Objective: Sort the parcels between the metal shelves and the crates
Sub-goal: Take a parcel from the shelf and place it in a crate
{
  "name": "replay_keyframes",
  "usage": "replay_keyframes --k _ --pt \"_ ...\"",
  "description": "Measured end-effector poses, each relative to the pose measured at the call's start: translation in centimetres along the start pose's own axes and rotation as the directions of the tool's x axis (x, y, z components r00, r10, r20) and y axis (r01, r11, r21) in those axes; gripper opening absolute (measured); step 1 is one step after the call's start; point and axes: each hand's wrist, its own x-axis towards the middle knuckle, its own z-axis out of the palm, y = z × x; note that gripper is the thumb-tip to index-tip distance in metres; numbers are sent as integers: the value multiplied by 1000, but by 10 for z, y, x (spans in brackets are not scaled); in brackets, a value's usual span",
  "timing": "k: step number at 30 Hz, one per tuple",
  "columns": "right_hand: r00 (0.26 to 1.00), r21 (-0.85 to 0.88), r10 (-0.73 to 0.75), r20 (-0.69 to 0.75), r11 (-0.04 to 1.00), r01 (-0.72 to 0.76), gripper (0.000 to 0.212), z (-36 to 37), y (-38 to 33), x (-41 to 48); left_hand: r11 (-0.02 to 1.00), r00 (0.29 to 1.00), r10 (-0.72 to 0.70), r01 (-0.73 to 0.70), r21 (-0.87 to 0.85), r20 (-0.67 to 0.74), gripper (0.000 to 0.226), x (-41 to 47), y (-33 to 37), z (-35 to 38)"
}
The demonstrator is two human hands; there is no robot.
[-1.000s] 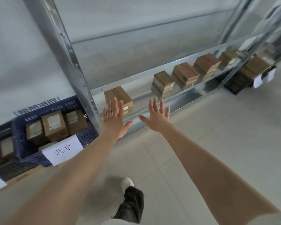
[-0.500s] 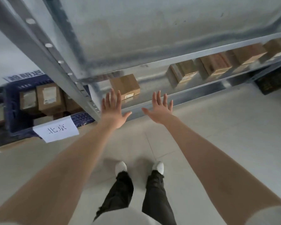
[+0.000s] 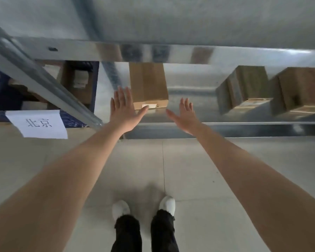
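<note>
A brown cardboard parcel (image 3: 148,84) with a small white label on its near face lies on the low metal shelf (image 3: 225,129). My left hand (image 3: 125,111) is open at the parcel's left front corner, thumb close to the label. My right hand (image 3: 185,115) is open just right of the parcel, a little apart from it. Neither hand holds anything. Two more brown parcels (image 3: 243,88) (image 3: 300,90) sit further right on the same shelf. The upper shelf hides the back of the near parcel.
A blue crate (image 3: 76,120) holding several parcels stands on the floor at the left, with a white paper label (image 3: 37,123) on its front. A slanted metal upright (image 3: 44,84) separates it from the shelf. An upper shelf beam (image 3: 171,52) overhangs. My two feet stand on the tiled floor.
My view has dropped and closed in under the upper shelf. Both open hands have reached forward to either side of the nearest parcel.
</note>
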Motion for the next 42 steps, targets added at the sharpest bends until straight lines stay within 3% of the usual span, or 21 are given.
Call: replay_keyframes --k 2,4,6,8,10,13,15,18,20,23,25,27,29,32,34,36,38,42 --pt "999 114 -44 -9 992 45 94 9 4 30 976 995 -78 65 -208 -55 93 25 1 13" --pt "997 263 -62 -39 962 70 91 20 6 55 889 981 -163 98 -448 -109 84 48 5 24" --pt "997 463 -27 -72 884 57 88 29 6 78 732 968 -234 111 -672 -96 81 65 8 32" --pt "998 621 10 -68 783 35 86 37 5 92 552 972 -236 139 -822 6 94 72 7 40" --pt "998 710 21 -51 703 21 92 43 1 96 425 973 -199 191 -885 114 113 74 5 48" --pt "998 779 -41 -57 623 70 112 55 5 109 318 985 -151 127 -939 82 88 74 8 55" --pt "995 792 -70 -66 603 95 105 53 4 109 240 986 -150 106 -965 71 92 73 10 53" --pt "995 810 -79 -60 579 95 81 41 -7 98 148 976 -178 149 -978 122 121 74 7 44" --pt "995 811 -91 -32 580 79 84 37 -9 97 148 970 -193 177 -973 147 125 75 6 39" --pt "998 789 -55 -41 610 66 94 38 -15 96 161 967 -218 170 -972 133 85 69 14 31" --pt "995 782 -43 -92 615 99 66 42 -16 95 197 958 -250 190 -962 138 38 70 12 32" --pt "991 769 -36 -131 628 125 37 44 -14 95 255 949 -286 209 -944 133 21 67 10 28" --pt "993 777 -21 -114 621 102 37 45 -11 92 284 949 -295 203 -937 116 24 65 5 26" --pt "996 780 -28 -86 621 84 46 43 -6 85 354 972 -219 165 -921 90 51 59 -4 27" --pt "995 768 -69 -68 633 96 63 40 -2 82 434 988 -139 126 -892 72 78 55 -8 28" --pt "993 734 -109 -54 670 114 87 38 -4 78 493 995 -83 81 -867 45 90 53 -9 26" --pt "991 709 -124 -59 693 129 94 38 -7 77 526 997 -71 50 -849 15 87 53 -8 26" --pt "993 789 -100 -67 604 114 76 39 -13 72 397 990 -126 108 -911 63 68 52 -5 22"
